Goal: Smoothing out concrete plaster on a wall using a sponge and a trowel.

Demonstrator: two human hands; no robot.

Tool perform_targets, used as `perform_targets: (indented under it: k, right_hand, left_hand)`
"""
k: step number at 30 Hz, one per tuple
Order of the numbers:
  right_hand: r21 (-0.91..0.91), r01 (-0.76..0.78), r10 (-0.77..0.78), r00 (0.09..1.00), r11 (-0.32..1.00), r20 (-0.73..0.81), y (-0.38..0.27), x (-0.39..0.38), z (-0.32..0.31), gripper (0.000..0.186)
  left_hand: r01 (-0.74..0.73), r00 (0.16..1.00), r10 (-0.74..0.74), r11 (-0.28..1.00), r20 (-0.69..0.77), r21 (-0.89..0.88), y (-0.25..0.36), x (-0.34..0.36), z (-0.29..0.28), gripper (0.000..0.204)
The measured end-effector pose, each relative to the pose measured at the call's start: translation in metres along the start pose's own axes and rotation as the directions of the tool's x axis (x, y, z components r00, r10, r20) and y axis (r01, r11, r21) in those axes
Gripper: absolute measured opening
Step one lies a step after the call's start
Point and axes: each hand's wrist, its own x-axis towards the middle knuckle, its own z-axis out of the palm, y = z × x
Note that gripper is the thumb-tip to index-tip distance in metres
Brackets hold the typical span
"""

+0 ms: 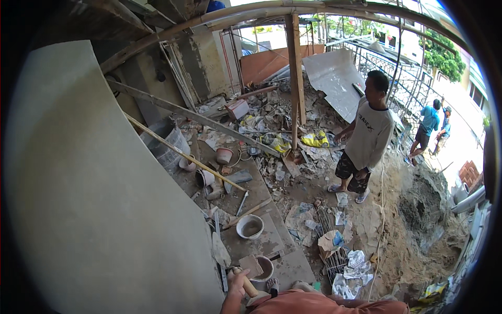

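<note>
My left hand (237,286) is closed around a tan wooden-handled tool (246,282) at the lower edge; its working end cannot be made out clearly. Just beyond the fingers, a flat brownish rectangular piece (250,266) overlaps the rim of a bowl (266,268) containing grey-brown material. Farther off stands a white bowl (250,227) with wet grey mix in it. My right hand does not show. A smooth plastered wall (120,183) rises close on my left, with a long straight metal strip (224,280) near its base.
A bamboo pole (183,153) and a long beam (193,115) slant across the left. Buckets (204,178) and a large tub (166,145) stand beyond. A person (365,133) stands among rubble, near a wooden post (295,73). Thin rods (332,240) and a sand heap (423,206) lie right.
</note>
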Motion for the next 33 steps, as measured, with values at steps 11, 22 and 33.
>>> perform_targets:
  k: [11, 22, 33]
  right_hand:
    - [0.420, 0.113, -0.065, 0.990, 0.900, -0.127, -0.001, -0.097, -0.006, 0.035]
    - [0.457, 0.202, -0.123, 0.973, 0.866, -0.198, -0.020, -0.119, -0.031, 0.035]
    - [0.193, 0.277, -0.260, 0.959, 0.941, -0.109, -0.013, -0.119, -0.061, 0.034]
  left_hand:
    - [0.161, 0.949, -0.182, 0.982, 0.257, 0.103, 0.013, 0.002, 0.095, 0.040]
    - [0.074, 0.938, -0.118, 0.987, 0.325, 0.144, 0.014, -0.015, 0.122, 0.045]
    - [0.141, 0.981, -0.134, 0.989, 0.143, -0.043, -0.005, -0.009, 0.070, 0.047]
